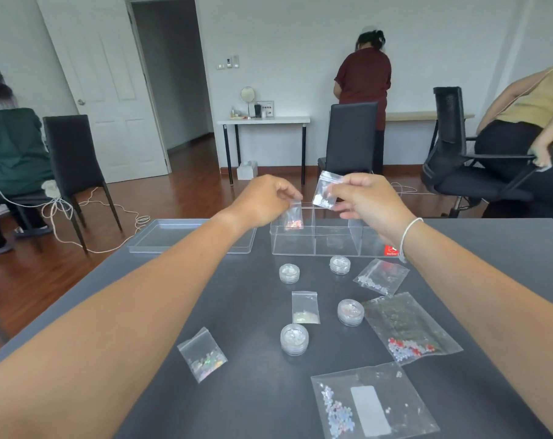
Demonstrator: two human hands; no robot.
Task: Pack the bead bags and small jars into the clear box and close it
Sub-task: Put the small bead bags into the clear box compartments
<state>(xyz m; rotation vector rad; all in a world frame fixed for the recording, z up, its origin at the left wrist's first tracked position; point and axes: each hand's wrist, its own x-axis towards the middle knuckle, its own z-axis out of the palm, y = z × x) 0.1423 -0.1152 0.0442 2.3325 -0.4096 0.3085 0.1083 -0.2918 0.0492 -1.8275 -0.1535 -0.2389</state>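
One small bag (292, 217) is pinched by the left hand (262, 201) and another bag (324, 190) by the right hand (368, 201), over the clear box (319, 245). Packing is judged barely begun: four jars, five bags and the lid (189, 237) are left on the table (253, 312).

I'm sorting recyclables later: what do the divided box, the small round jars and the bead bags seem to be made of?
Clear box: rigid transparent plastic, likely acrylic; glossy straight walls, dividers showing through.
Jars, such as the nearest jar: clear hard plastic, apparently; ribbed screw lids, contents visible.
Bags, such as the one in the left hand: thin glossy plastic film; it wrinkles and hangs limp.
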